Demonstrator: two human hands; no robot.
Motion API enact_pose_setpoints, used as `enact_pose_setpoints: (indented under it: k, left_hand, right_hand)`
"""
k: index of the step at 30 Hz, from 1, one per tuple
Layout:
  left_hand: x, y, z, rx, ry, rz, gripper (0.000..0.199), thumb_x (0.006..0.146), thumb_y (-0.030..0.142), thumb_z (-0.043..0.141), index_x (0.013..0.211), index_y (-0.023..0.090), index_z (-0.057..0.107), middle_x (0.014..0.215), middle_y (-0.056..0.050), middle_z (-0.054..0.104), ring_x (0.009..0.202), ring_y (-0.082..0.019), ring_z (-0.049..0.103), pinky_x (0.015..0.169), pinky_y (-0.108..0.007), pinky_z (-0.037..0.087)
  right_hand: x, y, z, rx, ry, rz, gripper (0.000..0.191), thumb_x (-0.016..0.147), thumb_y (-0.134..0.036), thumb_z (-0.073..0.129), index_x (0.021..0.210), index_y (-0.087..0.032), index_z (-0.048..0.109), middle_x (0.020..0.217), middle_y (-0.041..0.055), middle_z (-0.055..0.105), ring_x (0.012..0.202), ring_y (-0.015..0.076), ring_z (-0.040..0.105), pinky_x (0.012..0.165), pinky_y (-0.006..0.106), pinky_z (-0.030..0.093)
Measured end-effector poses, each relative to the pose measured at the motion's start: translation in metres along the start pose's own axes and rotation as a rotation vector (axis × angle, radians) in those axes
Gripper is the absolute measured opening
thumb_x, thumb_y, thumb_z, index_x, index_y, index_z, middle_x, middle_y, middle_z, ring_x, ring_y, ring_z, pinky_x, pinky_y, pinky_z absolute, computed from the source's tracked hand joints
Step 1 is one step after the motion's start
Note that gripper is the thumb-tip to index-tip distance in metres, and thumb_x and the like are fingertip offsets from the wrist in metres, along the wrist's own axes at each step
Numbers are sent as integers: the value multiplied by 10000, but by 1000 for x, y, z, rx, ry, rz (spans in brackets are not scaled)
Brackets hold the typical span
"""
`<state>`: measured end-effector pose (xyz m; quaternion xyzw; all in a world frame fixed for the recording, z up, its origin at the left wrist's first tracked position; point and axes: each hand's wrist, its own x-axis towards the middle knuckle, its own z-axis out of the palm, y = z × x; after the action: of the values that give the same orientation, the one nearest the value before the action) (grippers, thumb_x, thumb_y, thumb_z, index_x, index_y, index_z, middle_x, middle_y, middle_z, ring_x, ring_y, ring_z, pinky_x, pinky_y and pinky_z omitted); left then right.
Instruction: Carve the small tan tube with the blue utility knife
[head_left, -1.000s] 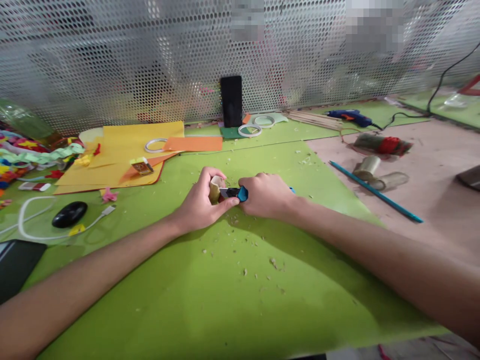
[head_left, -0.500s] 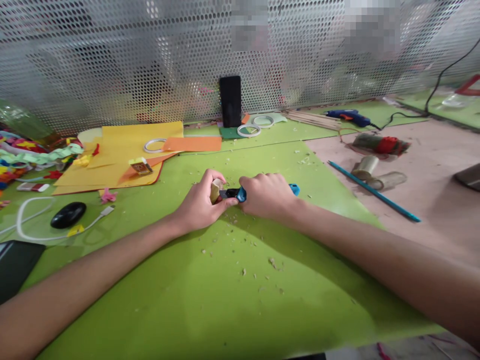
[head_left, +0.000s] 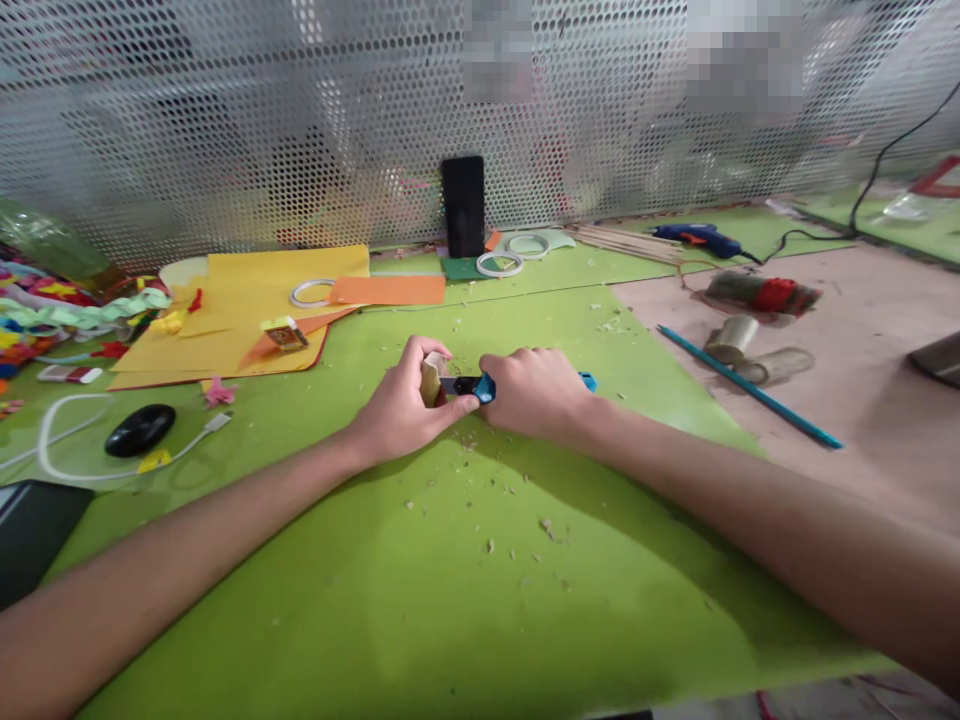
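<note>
Near the middle of the green mat (head_left: pixel 420 590), my left hand (head_left: pixel 401 405) is closed around a small tan piece (head_left: pixel 430 384), which looks like wood or bamboo. My right hand (head_left: pixel 536 390) grips a blue-handled cutter (head_left: pixel 486 388) whose handle end sticks out past the palm. Its short blade points left and meets the piece, and my left thumb rests beside the blade. Pale shavings (head_left: pixel 547 527) lie scattered on the mat below and around both hands.
A black phone (head_left: pixel 464 207) leans on the perforated metal screen (head_left: pixel 360 130). Yellow sheets (head_left: pixel 255 300), a matchbox (head_left: pixel 284 334), a mouse (head_left: pixel 141 430) and a white cable (head_left: pixel 56 470) lie left. On the right are a glue gun (head_left: pixel 697 238), a blue stick (head_left: pixel 750 388) and cut tubes (head_left: pixel 732 338).
The whole view has shifted very slightly. The tan piece appears turned a little in my left hand, showing more of its top; both hands stay nearly in place.
</note>
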<state>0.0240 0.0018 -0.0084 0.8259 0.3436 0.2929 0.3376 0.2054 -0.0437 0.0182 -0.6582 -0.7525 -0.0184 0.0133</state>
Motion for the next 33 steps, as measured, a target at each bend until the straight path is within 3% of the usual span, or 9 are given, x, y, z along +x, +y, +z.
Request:
enact_pose_setpoints:
  k: [8, 15, 33]
  left_hand:
    - [-3, -1, 1, -4, 17, 80, 464, 782, 364, 675, 1106, 237, 369, 877, 18, 502, 635, -75, 473, 584, -213, 384]
    - [-2, 1, 0, 103, -25, 32, 429, 776, 428, 670, 1051, 229, 408, 740, 46, 510, 535, -75, 429, 510, -209, 336]
    - [-1, 3, -2, 179, -40, 13, 443, 756, 500, 667, 1020, 221, 447, 674, 49, 515, 526, -99, 464, 492, -213, 325]
  right_hand:
    - [-1, 0, 0, 29, -38, -10, 237, 733, -366, 442, 794, -220, 618, 679, 79, 664, 556, 220, 602, 464, 285, 302]
    - [-2, -2, -2, -25, -35, -26, 262, 734, -358, 459, 852, -204, 634, 686, 100, 669, 599, 241, 629, 505, 298, 330]
    - [-3, -3, 0, -60, -42, -21, 261, 780, -343, 443, 910, -193, 613, 702, 102, 671, 620, 264, 646, 511, 301, 340]
